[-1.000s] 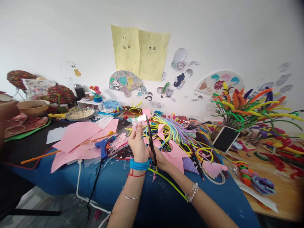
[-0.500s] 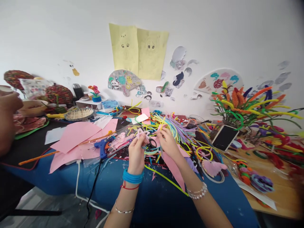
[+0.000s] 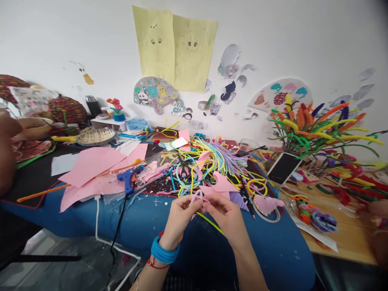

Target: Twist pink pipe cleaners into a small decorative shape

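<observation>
Between my two hands is a small looped piece of pink-lilac pipe cleaner (image 3: 198, 195), held over the table's front edge. My left hand (image 3: 181, 216) pinches it between thumb and fingers from the left. From the other side my right hand (image 3: 226, 214) grips it with bent fingers, the fingertips of both hands meeting. Its lower part is hidden behind my thumbs. Just beyond lie cut pink sheets (image 3: 221, 182) and black-handled scissors (image 3: 184, 169). A yellow-green pipe cleaner (image 3: 212, 223) runs beneath my hands.
A blue glue gun (image 3: 128, 180) lies left on pink paper (image 3: 91, 165). Pipe cleaner bundles (image 3: 224, 155) spread behind my hands. A phone (image 3: 284, 167) leans at the right beside a colourful bouquet (image 3: 315, 125). Another person's arm (image 3: 7, 149) shows at the left edge.
Both hands have drawn back towards me from the pile. My right hand has left the pink paper and joined my left on the looped pipe cleaner. The view has tilted downward.
</observation>
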Demonstrator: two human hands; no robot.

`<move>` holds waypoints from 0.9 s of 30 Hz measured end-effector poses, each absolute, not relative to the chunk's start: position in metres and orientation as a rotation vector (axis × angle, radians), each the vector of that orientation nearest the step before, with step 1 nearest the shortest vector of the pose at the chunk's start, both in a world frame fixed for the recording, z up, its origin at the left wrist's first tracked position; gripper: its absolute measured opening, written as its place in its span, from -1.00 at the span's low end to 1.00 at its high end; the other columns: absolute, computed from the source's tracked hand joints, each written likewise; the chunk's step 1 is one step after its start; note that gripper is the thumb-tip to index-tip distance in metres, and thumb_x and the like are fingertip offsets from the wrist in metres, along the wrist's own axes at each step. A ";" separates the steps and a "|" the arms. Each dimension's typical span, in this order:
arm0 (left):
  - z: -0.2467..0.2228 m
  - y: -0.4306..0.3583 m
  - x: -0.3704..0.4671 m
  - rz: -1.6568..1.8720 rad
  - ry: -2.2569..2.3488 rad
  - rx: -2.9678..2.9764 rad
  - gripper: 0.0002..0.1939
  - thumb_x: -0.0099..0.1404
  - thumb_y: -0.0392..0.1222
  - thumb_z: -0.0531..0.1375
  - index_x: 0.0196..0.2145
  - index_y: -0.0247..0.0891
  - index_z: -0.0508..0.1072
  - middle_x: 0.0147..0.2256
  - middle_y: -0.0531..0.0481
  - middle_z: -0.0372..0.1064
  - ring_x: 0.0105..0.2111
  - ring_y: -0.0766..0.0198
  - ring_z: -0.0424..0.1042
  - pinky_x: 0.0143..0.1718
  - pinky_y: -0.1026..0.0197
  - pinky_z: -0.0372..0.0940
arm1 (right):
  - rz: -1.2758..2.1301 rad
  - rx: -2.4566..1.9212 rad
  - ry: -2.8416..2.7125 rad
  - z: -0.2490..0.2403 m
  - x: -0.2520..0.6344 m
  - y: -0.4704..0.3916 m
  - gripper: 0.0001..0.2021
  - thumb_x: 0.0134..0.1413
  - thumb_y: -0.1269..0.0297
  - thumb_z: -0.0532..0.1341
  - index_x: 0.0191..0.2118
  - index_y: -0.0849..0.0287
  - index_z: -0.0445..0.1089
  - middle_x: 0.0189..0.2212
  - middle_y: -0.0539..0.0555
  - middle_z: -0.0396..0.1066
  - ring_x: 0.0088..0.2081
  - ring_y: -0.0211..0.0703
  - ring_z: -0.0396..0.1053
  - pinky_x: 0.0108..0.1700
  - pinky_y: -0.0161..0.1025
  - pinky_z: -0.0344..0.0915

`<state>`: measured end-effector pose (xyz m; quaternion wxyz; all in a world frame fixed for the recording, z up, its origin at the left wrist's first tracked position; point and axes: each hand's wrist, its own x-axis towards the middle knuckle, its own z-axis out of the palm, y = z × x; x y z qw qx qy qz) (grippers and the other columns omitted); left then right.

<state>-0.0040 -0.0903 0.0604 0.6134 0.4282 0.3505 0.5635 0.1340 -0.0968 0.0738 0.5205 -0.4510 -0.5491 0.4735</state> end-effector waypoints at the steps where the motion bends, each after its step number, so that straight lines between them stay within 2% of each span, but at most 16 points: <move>1: 0.059 -0.093 -0.004 1.265 0.796 0.978 -0.82 0.14 -0.12 0.25 -0.39 -0.30 0.56 -0.49 -0.08 0.47 -0.48 0.26 0.43 -0.37 0.25 0.32 | 1.148 -1.087 -1.296 0.071 0.135 -0.099 -0.80 -0.06 0.18 0.31 -0.30 0.16 0.45 -0.37 0.07 0.52 -0.33 -0.12 0.47 -0.24 -0.20 0.43; 4: 0.056 -0.098 -0.006 1.186 0.800 0.931 -0.74 0.18 -0.05 0.21 -0.34 -0.31 0.56 -0.46 -0.14 0.49 -0.48 0.21 0.46 -0.34 0.18 0.37 | 1.182 -1.088 -1.267 0.064 0.141 -0.104 -0.79 -0.07 0.19 0.31 -0.29 0.17 0.46 -0.35 0.08 0.52 -0.32 -0.12 0.47 -0.25 -0.21 0.43; 10: 0.048 -0.103 -0.004 1.203 0.892 0.930 -0.73 0.15 -0.06 0.24 -0.36 -0.35 0.57 -0.41 -0.14 0.51 -0.44 0.19 0.48 -0.31 0.15 0.41 | 1.142 -1.189 -1.283 0.058 0.144 -0.119 -0.72 -0.09 0.22 0.32 -0.21 0.19 0.42 -0.30 0.11 0.51 -0.28 -0.11 0.47 -0.19 -0.21 0.43; 17: 0.045 -0.108 0.000 1.172 0.825 0.919 -0.72 0.16 -0.11 0.24 -0.24 -0.38 0.50 -0.33 -0.12 0.52 -0.35 0.17 0.51 -0.18 0.10 0.40 | 0.693 -1.345 -1.517 0.060 0.138 -0.136 -0.92 0.04 0.33 0.20 -0.33 0.19 0.42 -0.35 0.07 0.47 -0.35 -0.17 0.45 -0.26 -0.27 0.40; 21: 0.040 -0.110 0.003 1.206 0.798 0.865 -0.69 0.15 -0.14 0.26 -0.17 -0.33 0.39 -0.37 -0.07 0.52 -0.36 0.18 0.52 -0.19 0.09 0.40 | 0.409 -1.357 -1.604 0.052 0.133 -0.137 -0.93 0.05 0.38 0.18 -0.33 0.19 0.40 -0.34 0.08 0.46 -0.32 -0.17 0.43 -0.26 -0.29 0.36; 23: 0.037 -0.112 0.002 1.199 0.785 0.876 -0.72 0.17 -0.14 0.24 -0.20 -0.32 0.36 -0.37 -0.06 0.52 -0.35 0.19 0.51 -0.17 0.09 0.39 | 0.327 -1.366 -1.608 0.049 0.133 -0.137 -0.92 0.07 0.39 0.16 -0.33 0.19 0.40 -0.35 0.09 0.46 -0.32 -0.16 0.42 -0.25 -0.29 0.34; 27: 0.035 -0.116 -0.005 1.090 0.818 1.039 -0.77 0.19 -0.13 0.23 -0.28 -0.35 0.40 -0.34 -0.09 0.50 -0.34 0.22 0.49 -0.19 0.16 0.37 | 0.503 -1.387 -1.612 0.051 0.142 -0.137 -0.90 0.07 0.40 0.13 -0.40 0.18 0.37 -0.43 0.04 0.42 -0.37 -0.20 0.39 -0.30 -0.32 0.30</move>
